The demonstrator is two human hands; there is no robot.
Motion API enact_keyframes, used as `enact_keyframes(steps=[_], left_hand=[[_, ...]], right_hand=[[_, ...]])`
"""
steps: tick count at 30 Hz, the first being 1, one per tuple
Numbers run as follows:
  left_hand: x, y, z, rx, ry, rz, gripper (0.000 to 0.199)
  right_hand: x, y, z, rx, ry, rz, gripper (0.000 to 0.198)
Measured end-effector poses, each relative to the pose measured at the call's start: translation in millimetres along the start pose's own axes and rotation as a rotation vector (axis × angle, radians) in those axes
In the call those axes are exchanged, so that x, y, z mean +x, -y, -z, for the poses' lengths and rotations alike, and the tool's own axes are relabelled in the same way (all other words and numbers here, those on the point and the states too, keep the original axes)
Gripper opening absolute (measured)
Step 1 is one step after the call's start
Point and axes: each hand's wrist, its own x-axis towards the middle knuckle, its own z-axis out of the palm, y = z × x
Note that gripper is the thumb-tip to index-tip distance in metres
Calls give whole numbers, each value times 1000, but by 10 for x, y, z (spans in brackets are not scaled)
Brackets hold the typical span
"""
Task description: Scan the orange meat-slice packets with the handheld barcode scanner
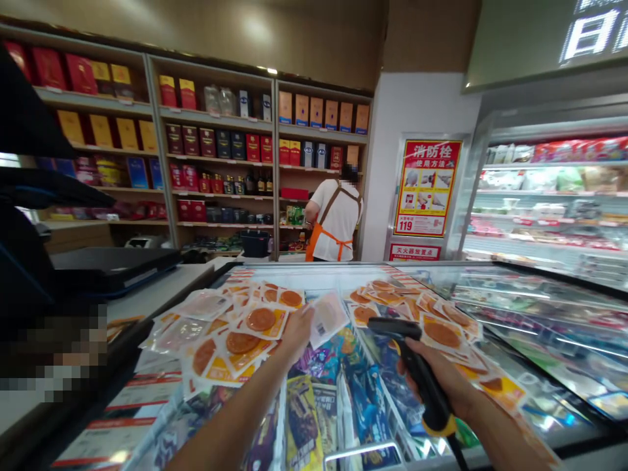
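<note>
My left hand grips the edge of a flat, pale packet whose back, with a small barcode, faces me. In my right hand is a black and yellow barcode scanner, its head pointing left toward that packet. To the left of my left hand spreads a pile of packets with round orange-brown discs printed on or showing through them. A second pile of similar packets lies to the right, beyond and beside the scanner. Both piles rest on the glass top of a chest freezer.
Colourful wrapped goods fill the freezer below the glass. A dark device stands on the counter at left. Behind, a person in an orange-trimmed apron faces shelves of boxes. A lit display fridge stands at right.
</note>
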Motion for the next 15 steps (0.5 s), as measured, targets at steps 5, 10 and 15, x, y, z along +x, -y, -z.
enact_keyframes(steps=[5,10,15], left_hand=[[80,-82,748,-181,-177,-23,22],[47,-116,1086,-294,-292,-104,31],[99,-101,1135,-326,-353,-133,31]], right_hand=[[221,113,-791,110,249,26,37],[288,79,-1344,129,414,-48,39],[296,-8,-1484,89,380,-82,37]])
